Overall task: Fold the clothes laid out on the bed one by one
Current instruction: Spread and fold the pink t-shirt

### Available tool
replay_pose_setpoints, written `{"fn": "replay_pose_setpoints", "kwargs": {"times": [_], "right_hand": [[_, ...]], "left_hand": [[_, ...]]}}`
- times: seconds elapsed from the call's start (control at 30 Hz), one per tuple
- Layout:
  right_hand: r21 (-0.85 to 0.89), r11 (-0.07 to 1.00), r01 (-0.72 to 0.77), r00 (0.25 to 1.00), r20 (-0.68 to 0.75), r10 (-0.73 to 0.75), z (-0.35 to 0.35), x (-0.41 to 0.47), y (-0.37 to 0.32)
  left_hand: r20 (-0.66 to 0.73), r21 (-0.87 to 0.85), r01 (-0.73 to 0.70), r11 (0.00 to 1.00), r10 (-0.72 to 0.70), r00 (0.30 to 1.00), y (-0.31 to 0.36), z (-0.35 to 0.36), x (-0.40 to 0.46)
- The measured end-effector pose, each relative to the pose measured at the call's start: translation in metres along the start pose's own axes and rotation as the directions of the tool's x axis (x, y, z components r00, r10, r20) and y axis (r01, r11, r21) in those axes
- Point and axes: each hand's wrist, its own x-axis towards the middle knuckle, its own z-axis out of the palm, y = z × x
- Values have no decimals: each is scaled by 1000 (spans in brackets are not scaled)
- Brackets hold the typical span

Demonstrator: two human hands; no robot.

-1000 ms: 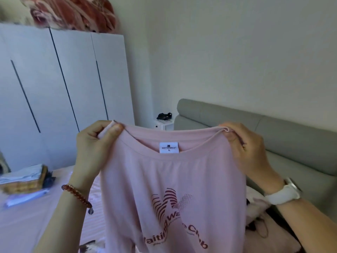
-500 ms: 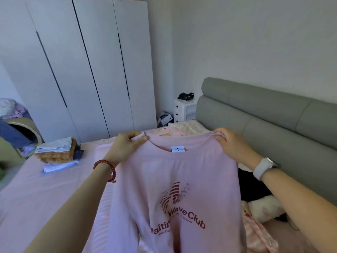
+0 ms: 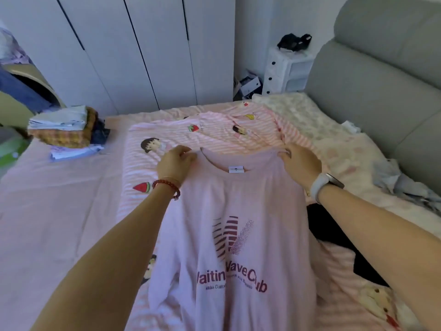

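Observation:
A pink T-shirt (image 3: 238, 204) with a dark red "Waiting Wave Club" print hangs in front of me over the bed, print side up, collar away from me. My left hand (image 3: 175, 163) pinches its left shoulder beside the collar. My right hand (image 3: 300, 163) grips the right shoulder. A white label shows inside the collar. Under the shirt lies a pink striped cartoon-print cloth (image 3: 202, 137), spread flat on the bed (image 3: 55, 204).
A stack of folded clothes (image 3: 64, 127) sits at the bed's far left. Crumpled pale clothes (image 3: 405, 182) and a black garment (image 3: 334, 232) lie on the right by the grey headboard (image 3: 372, 87). A white wardrobe (image 3: 133, 48) and small drawer unit (image 3: 286, 72) stand beyond.
Both hands have lowered the pink T-shirt from face height down toward the bed, still holding its shoulders. My view has tipped down onto the bed.

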Motion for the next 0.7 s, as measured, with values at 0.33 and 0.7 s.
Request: {"fn": "replay_pose_setpoints", "kwargs": {"times": [0.33,0.7], "right_hand": [[165,986,26,984,172,-54,184,-105,30],[212,977,-34,902,428,-61,244,-344,-4]], "left_hand": [[55,-70,339,938,-336,940,-145,113,-120],[242,-89,527,845,-495,834,-228,102,-292]]}}
